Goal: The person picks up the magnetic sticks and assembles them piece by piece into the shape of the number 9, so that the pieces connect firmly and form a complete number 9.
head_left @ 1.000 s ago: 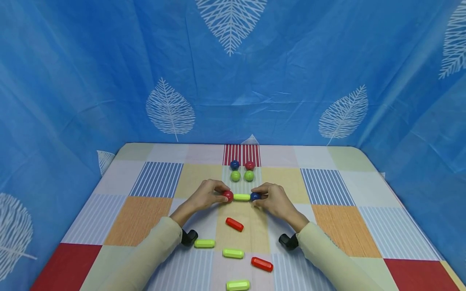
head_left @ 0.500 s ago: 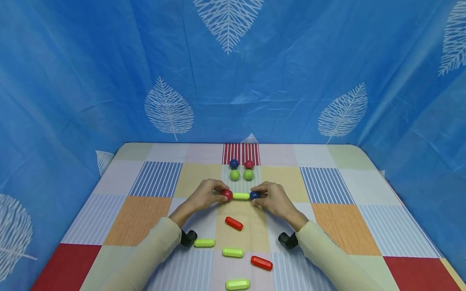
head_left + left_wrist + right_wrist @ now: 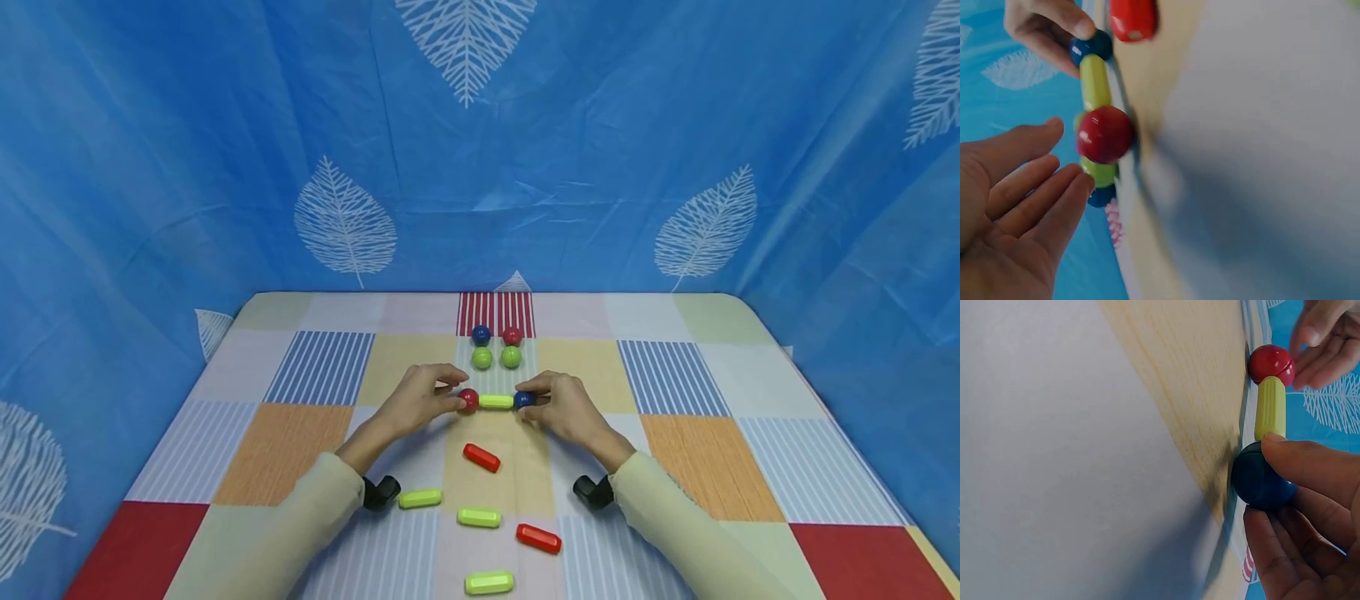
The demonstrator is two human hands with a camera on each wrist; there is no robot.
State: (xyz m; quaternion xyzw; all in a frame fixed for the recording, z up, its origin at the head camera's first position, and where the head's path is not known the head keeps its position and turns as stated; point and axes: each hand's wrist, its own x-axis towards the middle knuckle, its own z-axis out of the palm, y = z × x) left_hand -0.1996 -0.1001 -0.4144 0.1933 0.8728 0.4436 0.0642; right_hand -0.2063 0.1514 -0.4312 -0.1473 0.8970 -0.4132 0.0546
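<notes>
Your left hand (image 3: 415, 402) is opened, thumb and fingers parted, with the red ball (image 3: 469, 400) just beside the fingertips and out of their grasp; whether one of them brushes it, you cannot tell. Your right hand (image 3: 566, 408) is closed down to a pinch, thumb and fingers holding the blue ball (image 3: 523, 401). Between the two balls runs the short yellow-green rod (image 3: 496, 402), an end meeting each, so the three form one straight piece lying crosswise between your hands.

Just beyond that piece, two green balls (image 3: 482, 357) sit side by side, with a second blue ball (image 3: 481, 335) and a second red ball (image 3: 512, 336) behind them, near the table's (image 3: 652, 315) far edge, where the blue curtain (image 3: 480, 225) rises. That side is tight. Towards you, a strip of patchwork cloth separates the piece from the nearer red rod (image 3: 482, 457). Your left wrist's black camera (image 3: 381, 492) is just beside a loose yellow-green rod (image 3: 420, 498), leaving little room there. Sideways you have broad room: both side edges are well apart from your hands.
</notes>
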